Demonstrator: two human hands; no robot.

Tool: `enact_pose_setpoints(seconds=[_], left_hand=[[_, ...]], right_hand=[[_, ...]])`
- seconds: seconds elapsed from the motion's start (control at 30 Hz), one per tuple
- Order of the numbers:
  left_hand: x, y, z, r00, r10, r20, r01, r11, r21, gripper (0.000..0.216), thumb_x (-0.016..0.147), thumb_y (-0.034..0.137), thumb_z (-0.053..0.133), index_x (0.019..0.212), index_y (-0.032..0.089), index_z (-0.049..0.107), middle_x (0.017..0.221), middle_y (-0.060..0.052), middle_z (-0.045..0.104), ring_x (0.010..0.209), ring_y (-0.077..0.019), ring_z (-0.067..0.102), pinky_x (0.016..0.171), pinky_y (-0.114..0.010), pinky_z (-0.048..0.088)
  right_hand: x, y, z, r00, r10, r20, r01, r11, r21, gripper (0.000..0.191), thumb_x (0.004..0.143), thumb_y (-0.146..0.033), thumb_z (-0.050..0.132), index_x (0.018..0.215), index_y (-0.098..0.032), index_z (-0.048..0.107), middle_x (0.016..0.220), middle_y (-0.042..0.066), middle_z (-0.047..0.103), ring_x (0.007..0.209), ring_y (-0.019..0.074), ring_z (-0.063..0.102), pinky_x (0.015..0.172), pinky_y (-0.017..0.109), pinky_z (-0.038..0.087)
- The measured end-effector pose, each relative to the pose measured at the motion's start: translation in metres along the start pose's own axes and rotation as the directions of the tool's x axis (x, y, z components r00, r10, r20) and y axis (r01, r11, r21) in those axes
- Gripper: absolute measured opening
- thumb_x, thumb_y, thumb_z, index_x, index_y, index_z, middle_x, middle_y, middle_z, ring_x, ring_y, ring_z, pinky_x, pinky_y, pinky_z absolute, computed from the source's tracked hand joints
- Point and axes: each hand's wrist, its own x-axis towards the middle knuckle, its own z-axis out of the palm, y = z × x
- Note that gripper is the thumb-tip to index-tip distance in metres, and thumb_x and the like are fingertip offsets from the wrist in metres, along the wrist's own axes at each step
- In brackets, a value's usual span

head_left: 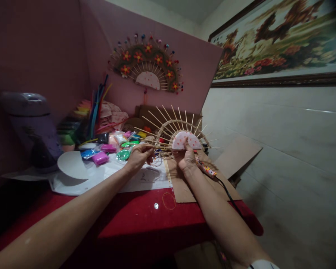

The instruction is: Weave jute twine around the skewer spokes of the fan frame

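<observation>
I hold up a half-made fan [182, 129] of wooden skewers that spread out from a pink dotted half-round base, with jute twine woven round them. My right hand [187, 158] grips the base from below, thumb on its front. My left hand [138, 156] is closed in a pinch on the twine and the outermost skewer at the fan's left side. Loose twine hangs between the two hands.
A finished fan with orange flowers [148, 63] hangs on the pink board behind. Packets of coloured clay [106, 151], pipe cleaners [96, 108], white paper [72, 166] and cardboard [184, 185] lie on the red table [145, 216]. A purple jug [35, 127] stands at left. Tiled wall at right.
</observation>
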Motion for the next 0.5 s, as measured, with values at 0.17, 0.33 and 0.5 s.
enact_pose_setpoints(seconds=[0.17, 0.33, 0.5], left_hand=[[-0.006, -0.0001, 0.0053, 0.997, 0.081, -0.001, -0.08, 0.992, 0.094, 0.026, 0.072, 0.038, 0.066, 0.069, 0.014, 0.057, 0.049, 0.002, 0.056, 0.037, -0.0088, 0.049, 0.035, -0.02, 0.039], [-0.0083, -0.0033, 0.0079, 0.992, 0.124, 0.003, -0.124, 0.991, 0.05, 0.037, 0.078, 0.05, 0.057, 0.071, 0.014, 0.057, 0.059, -0.002, 0.061, 0.044, -0.0103, 0.054, 0.04, -0.022, 0.044], [-0.0059, -0.0058, 0.0072, 0.998, 0.055, 0.033, -0.053, 0.997, -0.049, 0.044, 0.081, 0.054, 0.052, 0.07, 0.012, 0.057, 0.064, -0.006, 0.063, 0.048, -0.0123, 0.057, 0.042, -0.024, 0.045]], right_hand=[[0.0025, 0.0008, -0.0018, 1.0, -0.023, 0.007, 0.023, 1.0, 0.016, 0.015, 0.074, -0.029, 0.069, 0.082, -0.019, 0.06, 0.068, -0.003, 0.068, 0.054, 0.0104, 0.061, 0.045, 0.02, 0.05], [0.0025, 0.0014, -0.002, 0.999, -0.034, 0.018, 0.034, 0.999, 0.0, 0.02, 0.072, -0.031, 0.072, 0.083, -0.019, 0.06, 0.069, -0.003, 0.068, 0.056, 0.0106, 0.062, 0.045, 0.019, 0.05], [0.0032, 0.0022, -0.002, 0.999, -0.034, -0.012, 0.034, 0.999, -0.001, 0.023, 0.069, -0.031, 0.075, 0.081, -0.019, 0.06, 0.069, -0.004, 0.069, 0.056, 0.0102, 0.062, 0.048, 0.02, 0.052]])
